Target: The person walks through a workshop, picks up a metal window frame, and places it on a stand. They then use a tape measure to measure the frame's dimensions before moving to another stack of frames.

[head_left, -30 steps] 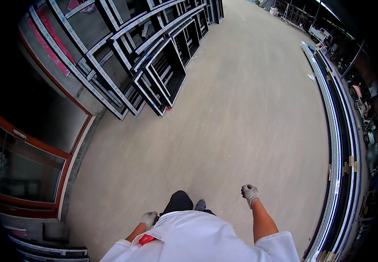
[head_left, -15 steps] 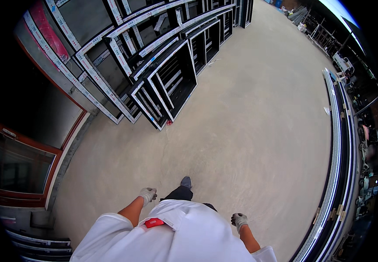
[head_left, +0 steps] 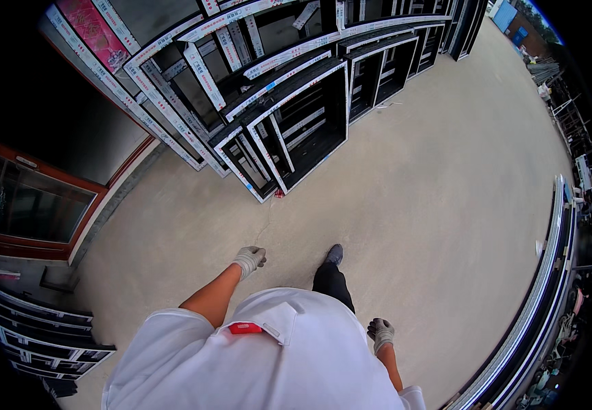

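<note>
My left hand [head_left: 250, 262], in a pale work glove with greyer fingertips, hangs over the bare floor in front of my left side. Its fingers are curled closed, and I see nothing in them. To the right of my body hangs my right hand [head_left: 380, 333], gloved the same way, fingers also curled with nothing showing. Neither hand touches anything. Nearest ahead of the left hand stands a small dark window frame [head_left: 246, 164] with white taped edges, leaning among several larger frames [head_left: 303, 130]. One dark shoe [head_left: 335, 254] is stepping forward on the concrete.
Concrete floor [head_left: 432, 205] spreads ahead. Long metal profiles [head_left: 548, 273] lie along the right, with clutter beyond. On the left is a brown-framed glass door or window [head_left: 36, 198]; more dark frames [head_left: 50, 328] stand at lower left. A small red scrap [head_left: 279, 194] lies by the leaning frames.
I have stepped forward and the view has turned left. The leaning frames have shifted right in the picture, and more frames show at lower left. My left hand has swung forward; both hands stay curled.
</note>
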{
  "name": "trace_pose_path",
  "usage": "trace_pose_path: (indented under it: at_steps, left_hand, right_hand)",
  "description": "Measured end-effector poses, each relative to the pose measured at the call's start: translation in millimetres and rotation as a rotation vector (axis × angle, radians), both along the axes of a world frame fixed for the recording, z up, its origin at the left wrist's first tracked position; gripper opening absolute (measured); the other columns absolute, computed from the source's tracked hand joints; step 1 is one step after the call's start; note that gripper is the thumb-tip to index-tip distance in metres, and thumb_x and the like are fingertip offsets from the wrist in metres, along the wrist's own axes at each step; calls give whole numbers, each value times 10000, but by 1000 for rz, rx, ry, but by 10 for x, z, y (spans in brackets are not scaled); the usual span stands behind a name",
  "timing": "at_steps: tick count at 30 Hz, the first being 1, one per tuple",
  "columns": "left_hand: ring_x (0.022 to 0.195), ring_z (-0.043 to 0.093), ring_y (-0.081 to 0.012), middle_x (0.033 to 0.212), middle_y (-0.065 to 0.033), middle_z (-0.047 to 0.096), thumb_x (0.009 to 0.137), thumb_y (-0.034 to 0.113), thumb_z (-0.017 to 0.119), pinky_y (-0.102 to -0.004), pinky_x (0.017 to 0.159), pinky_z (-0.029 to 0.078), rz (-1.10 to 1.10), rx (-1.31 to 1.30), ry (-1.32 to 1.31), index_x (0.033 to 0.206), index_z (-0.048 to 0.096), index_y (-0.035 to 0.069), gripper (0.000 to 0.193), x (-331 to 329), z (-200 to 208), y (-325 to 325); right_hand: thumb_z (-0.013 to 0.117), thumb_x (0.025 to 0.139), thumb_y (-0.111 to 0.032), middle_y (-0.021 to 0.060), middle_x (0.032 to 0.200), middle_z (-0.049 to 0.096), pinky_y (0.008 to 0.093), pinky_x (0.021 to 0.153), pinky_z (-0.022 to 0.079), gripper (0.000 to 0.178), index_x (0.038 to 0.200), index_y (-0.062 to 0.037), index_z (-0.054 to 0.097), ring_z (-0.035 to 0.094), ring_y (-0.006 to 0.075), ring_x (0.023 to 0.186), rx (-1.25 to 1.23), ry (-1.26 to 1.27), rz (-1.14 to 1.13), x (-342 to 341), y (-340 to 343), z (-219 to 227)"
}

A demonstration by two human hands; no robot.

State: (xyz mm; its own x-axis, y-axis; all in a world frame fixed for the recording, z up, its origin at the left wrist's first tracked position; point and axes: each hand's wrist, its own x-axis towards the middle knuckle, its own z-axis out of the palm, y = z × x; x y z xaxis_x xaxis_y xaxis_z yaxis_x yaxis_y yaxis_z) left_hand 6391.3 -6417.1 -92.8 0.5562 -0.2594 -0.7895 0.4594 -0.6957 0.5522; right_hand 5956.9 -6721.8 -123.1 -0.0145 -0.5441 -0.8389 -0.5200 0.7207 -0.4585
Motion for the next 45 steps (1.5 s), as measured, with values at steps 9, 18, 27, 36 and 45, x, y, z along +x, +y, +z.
trace_pose_path:
  at_steps: [9, 18, 27, 36, 45]
  left_hand:
    - [891, 673, -249, 1050, -130, 688, 947, 350, 498, -404, 762, 518, 422, 164, 195, 1233, 538, 23, 436, -103, 14, -404]
    - [915, 676, -254, 1075, -132, 683, 950, 376, 513, -404, 782, 530, 523, 39, 130, 1201, 565, 28, 432, 1385, -96, -1546]
    - [838, 680, -205, 977, -79, 690, 914, 428, 587, -359, 708, 527, 821, -205, 113, 1156, 592, 72, 430, 3606, -555, -2801]
    - [790, 669, -301, 814, -133, 695, 804, 417, 694, -410, 704, 514, 812, 465, -403, 991, 633, 53, 413, 4775, -292, -3351]
    - [1208, 486, -352, 1295, -206, 493, 702, 520, 739, -415, 1024, 408, 665, 721, -552, 1343, 459, 51, 842, 5053, 132, -3236]
  right_hand:
    - [647, 872, -235, 42, 803, 668, 323, 606, 535, 168, 973, -103, 625, 634, 155, 661, -95, -65, 279, 1786, -2674, 290]
    - [637, 898, -242, 52, 834, 681, 319, 601, 539, 171, 983, -94, 634, 648, 155, 680, -126, -116, 374, 3202, -3404, 435]
    - [694, 837, -225, 66, 768, 674, 365, 566, 532, 167, 936, -107, 629, 632, 189, 615, -20, 215, 406, 3422, -3643, 628]
    - [684, 875, -312, 67, 880, 692, 345, 659, 547, 244, 995, -100, 666, 664, 186, 752, -150, 84, 460, 5002, -4308, 1045]
    - [646, 916, -275, 58, 894, 686, 302, 667, 522, 216, 1022, -87, 659, 646, 154, 763, -134, 17, 700, 5744, -4746, 928]
